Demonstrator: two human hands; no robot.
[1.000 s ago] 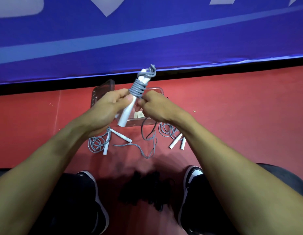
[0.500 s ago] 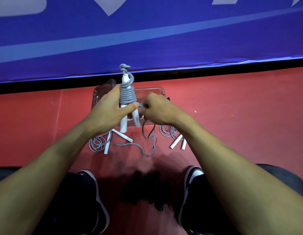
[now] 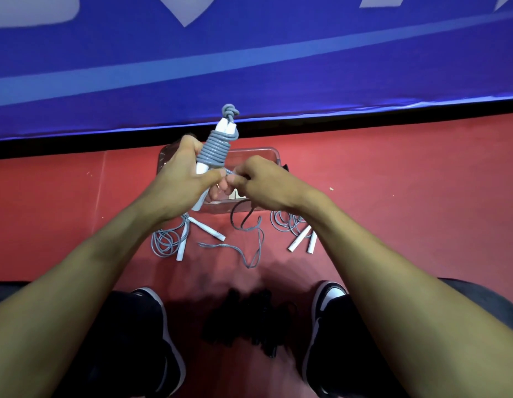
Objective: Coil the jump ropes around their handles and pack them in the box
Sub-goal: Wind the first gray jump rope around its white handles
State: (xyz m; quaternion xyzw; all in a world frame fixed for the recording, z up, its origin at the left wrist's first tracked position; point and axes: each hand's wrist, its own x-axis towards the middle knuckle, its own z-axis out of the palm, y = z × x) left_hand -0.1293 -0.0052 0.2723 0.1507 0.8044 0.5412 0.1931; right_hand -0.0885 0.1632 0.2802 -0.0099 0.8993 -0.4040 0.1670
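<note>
Above the clear box [image 3: 274,153], the left hand [image 3: 182,179] still grips the coiled handles [image 3: 215,150], now tilted rightward; the right hand [image 3: 261,182] pinches the grey rope [image 3: 245,225]. Box contents are unclear.

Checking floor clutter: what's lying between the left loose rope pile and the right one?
Head view: between the left rope pile and the right rope pile, the slack gray cord trails over the red floor from the right hand.

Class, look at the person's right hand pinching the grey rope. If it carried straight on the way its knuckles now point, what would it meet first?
Most likely the left hand, whose thumb nearly touches the right hand, and the paired white handles it grips. Depth is unclear from this one view.
</note>
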